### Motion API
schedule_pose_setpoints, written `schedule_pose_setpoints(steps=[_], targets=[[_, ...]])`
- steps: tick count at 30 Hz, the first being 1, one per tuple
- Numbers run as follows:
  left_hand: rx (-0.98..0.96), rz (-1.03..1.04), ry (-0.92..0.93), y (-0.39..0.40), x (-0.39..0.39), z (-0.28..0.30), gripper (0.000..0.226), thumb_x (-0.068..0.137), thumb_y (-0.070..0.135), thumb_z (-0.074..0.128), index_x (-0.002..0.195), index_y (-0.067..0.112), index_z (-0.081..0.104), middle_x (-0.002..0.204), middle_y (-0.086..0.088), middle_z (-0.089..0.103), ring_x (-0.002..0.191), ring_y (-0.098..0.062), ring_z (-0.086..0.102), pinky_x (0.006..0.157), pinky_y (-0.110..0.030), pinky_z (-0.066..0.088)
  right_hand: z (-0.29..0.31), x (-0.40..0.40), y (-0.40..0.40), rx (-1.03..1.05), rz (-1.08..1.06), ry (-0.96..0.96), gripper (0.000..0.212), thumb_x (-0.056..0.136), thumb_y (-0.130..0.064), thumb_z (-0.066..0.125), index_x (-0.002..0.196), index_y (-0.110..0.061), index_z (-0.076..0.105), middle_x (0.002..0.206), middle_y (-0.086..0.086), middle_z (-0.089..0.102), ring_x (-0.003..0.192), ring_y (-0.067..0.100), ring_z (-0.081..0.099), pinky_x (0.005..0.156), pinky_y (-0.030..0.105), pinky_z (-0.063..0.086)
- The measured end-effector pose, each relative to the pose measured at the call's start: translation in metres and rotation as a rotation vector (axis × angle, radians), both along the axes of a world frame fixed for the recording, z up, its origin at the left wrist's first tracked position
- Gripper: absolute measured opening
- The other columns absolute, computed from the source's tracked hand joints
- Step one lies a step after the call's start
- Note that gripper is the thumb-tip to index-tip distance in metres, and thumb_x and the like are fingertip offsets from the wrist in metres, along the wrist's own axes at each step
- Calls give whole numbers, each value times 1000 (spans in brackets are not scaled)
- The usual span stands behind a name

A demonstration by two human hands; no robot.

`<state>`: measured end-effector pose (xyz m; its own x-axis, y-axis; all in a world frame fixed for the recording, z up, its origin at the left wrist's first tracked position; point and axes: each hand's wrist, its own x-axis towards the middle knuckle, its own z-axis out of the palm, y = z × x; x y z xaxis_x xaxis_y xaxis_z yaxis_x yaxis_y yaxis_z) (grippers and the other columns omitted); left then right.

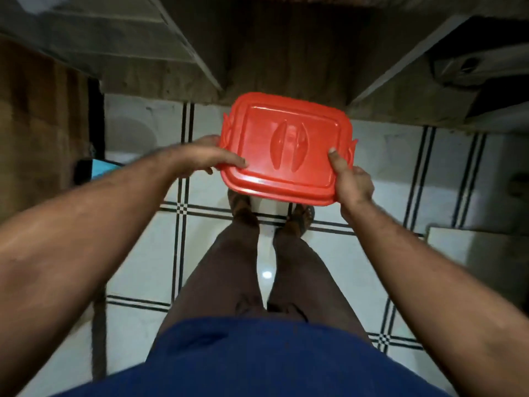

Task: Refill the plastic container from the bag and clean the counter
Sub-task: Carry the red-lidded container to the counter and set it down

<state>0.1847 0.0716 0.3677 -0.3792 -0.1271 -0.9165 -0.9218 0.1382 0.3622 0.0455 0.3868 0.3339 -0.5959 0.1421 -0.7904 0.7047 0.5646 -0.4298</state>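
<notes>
A red plastic container (287,147) with its rectangular lid on is held level above the floor, in front of my body. My left hand (211,159) grips its left edge, thumb lying on the lid. At the near right corner my right hand (350,181) holds it, thumb pressed on top of the lid. The lid has a moulded spoon-and-fork emblem at its centre and clip tabs at both sides. The container's body under the lid is hidden. No bag is in view.
Grey concrete shelves or counter slabs (160,50) run across the top, with a dark recess (286,47) between them. A brown wooden panel (43,124) stands at the left. White floor tiles with black lines (183,253) lie below, with my feet in sandals.
</notes>
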Motion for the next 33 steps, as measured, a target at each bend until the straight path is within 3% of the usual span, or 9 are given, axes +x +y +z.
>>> schedule_pose_setpoints(steps=[3, 6, 9, 14, 16, 18, 21, 28, 33], targets=[[-120, 133, 129, 3, -7, 82, 58, 82, 72, 80, 116, 24, 74, 88, 4, 82, 82, -19, 78, 75, -30, 59, 66, -18, 4, -121, 70, 50, 89, 57, -95, 78, 98, -16, 81, 90, 1, 83, 86, 23, 80, 86, 43, 65], [-205, 249, 253, 17, -5, 163, 35, 96, 50, 75, 101, 15, 76, 57, 8, 70, 44, -3, 60, 40, -17, 39, 137, -38, 2, -230, 128, 111, 83, 54, -90, 83, 87, -15, 83, 89, 3, 84, 90, 28, 82, 92, 53, 64], [-240, 315, 325, 29, 0, 235, 27, 103, 38, 69, 90, 15, 70, 48, 10, 64, 37, 2, 55, 36, -14, 35, 214, -49, -4, -284, 180, 233, 66, 61, -77, 87, 78, -14, 80, 84, 3, 83, 85, 26, 81, 88, 50, 66], [-298, 324, 477, 25, 6, 315, 45, 94, 59, 72, 96, 13, 76, 64, 1, 69, 52, -12, 58, 48, -26, 34, 309, -68, -9, -307, 305, 408, 59, 75, -72, 83, 81, -13, 84, 74, -1, 81, 77, 21, 80, 69, 34, 58], [-311, 363, 563, 19, -1, 344, 44, 94, 55, 74, 98, 11, 76, 69, -1, 75, 56, -15, 67, 51, -24, 42, 340, -78, -13, -337, 338, 447, 65, 72, -76, 81, 83, -12, 86, 76, 0, 82, 79, 21, 81, 74, 36, 62], [-251, 453, 651, 13, -11, 365, 47, 90, 50, 80, 110, 7, 78, 88, -8, 83, 80, -27, 82, 72, -33, 62, 363, -90, -21, -391, 354, 487, 65, 69, -80, 80, 84, -17, 87, 78, 4, 83, 80, 24, 82, 84, 45, 65], [-274, 480, 725, -7, -30, 380, 69, 74, 65, 83, 117, 10, 79, 103, -13, 84, 99, -32, 82, 101, -50, 61, 388, -108, -34, -486, 353, 544, 59, 74, -76, 82, 85, -18, 88, 80, 8, 83, 80, 27, 82, 87, 50, 66], [-650, 387, 690, -59, -121, 369, 91, 70, 97, 52, 107, 18, 76, 99, -5, 80, 94, -27, 76, 94, -44, 60, 380, -180, -89, -379, 309, 759, 97, 78, -96, 56, 74, 0, 68, 74, 17, 77, 67, 27, 67, 70, 48, 56], [-622, 426, 737, -108, -199, 342, 90, 83, 94, 36, 98, 16, 77, 95, -6, 80, 92, -29, 76, 93, -49, 60, 364, -232, -133, -294, 204, 780, 78, 100, -75, 50, 82, -4, 77, 79, 10, 80, 82, 33, 76, 77, 42, 58]])
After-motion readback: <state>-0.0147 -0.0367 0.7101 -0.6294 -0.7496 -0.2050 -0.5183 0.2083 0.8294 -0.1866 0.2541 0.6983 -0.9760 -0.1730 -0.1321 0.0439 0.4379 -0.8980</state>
